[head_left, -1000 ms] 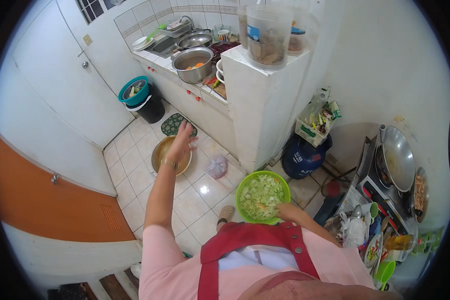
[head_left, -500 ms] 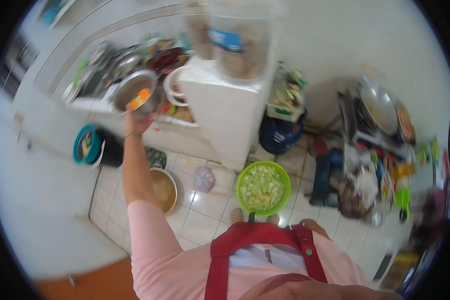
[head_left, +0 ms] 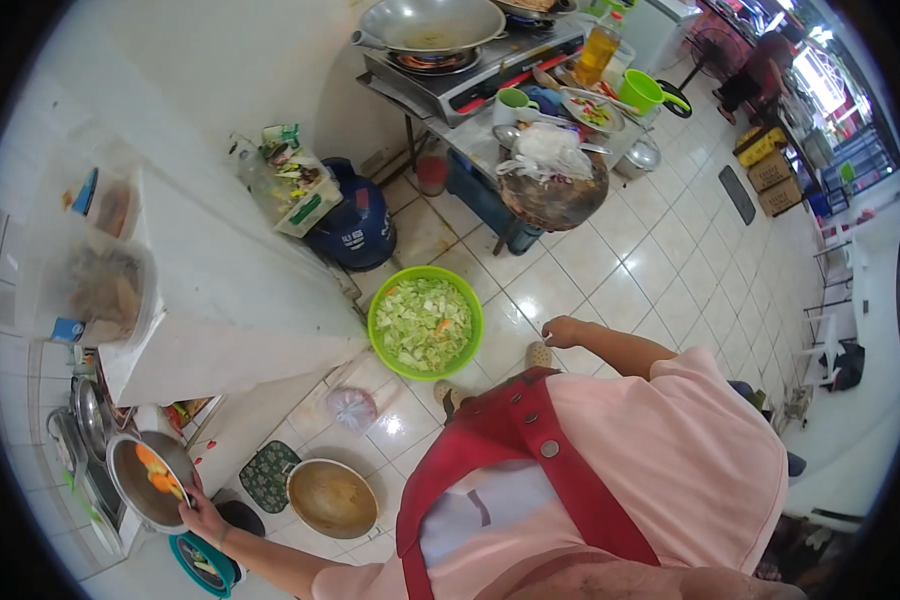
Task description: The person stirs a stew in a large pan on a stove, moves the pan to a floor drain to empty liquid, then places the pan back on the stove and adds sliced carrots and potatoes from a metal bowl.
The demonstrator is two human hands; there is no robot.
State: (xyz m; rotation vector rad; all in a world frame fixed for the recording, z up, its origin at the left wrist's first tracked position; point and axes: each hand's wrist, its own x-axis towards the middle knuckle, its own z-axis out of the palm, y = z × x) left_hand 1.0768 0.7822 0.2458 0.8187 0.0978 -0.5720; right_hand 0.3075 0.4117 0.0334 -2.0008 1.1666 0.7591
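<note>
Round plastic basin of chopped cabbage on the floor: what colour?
Bright green basin, clearest in the head view.

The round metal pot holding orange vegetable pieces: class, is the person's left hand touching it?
Touching. The head view shows the left hand gripping the lower rim of the round metal pot, fingers over its edge.

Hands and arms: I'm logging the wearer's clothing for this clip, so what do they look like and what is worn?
Both hands are bare: the left hand and the right hand wear no gloves, rings or watch that I can make out. The forearms are uncovered. Short pink sleeves belong to a pink shirt worn under a red apron with a button.
</note>
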